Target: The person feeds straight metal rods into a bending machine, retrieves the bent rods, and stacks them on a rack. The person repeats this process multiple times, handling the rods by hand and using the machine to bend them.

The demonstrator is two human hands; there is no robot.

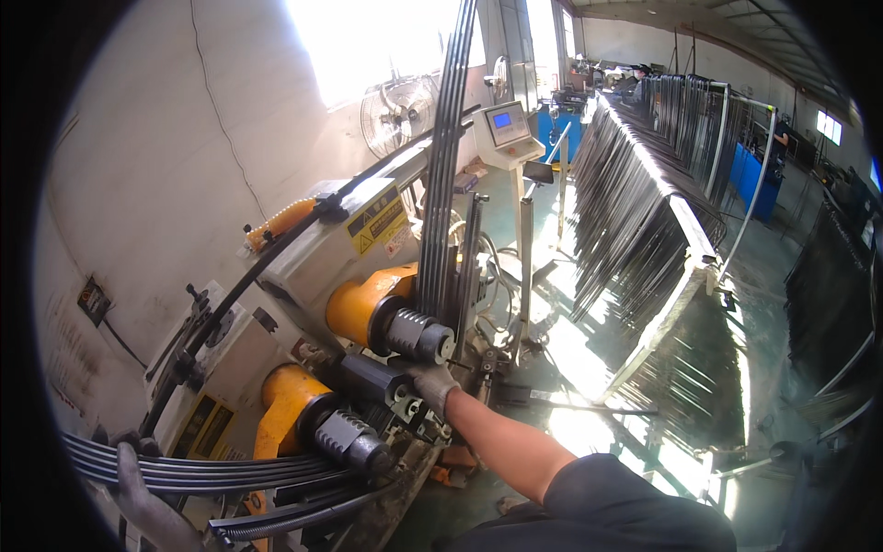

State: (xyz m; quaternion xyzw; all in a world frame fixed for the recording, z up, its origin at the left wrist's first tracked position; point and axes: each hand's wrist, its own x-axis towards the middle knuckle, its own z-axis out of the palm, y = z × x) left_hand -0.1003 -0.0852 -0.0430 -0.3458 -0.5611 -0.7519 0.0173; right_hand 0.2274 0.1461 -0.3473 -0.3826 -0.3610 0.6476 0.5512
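My left hand (148, 493), in a grey work glove, wraps around several dark metal rods (241, 476) at the lower left. These rods curve in to the nearer grooved steel die (348, 438), beside an orange bending arm (290, 407). My right hand (433, 386), also gloved, reaches to the dark clamp block (372, 378) between the two dies; its fingertips are hidden. Just above it is the farther grooved die (417, 334) with its own orange arm (365, 303). From there a bundle of rods (441, 159) rises steeply past the window.
A control box (509, 134) with a lit screen stands on a post behind the machine. To the right, a metal rack (690, 224) carries many hanging bent rods. A wall fan (400, 117) is near the window. A person (781, 138) is far off at the right.
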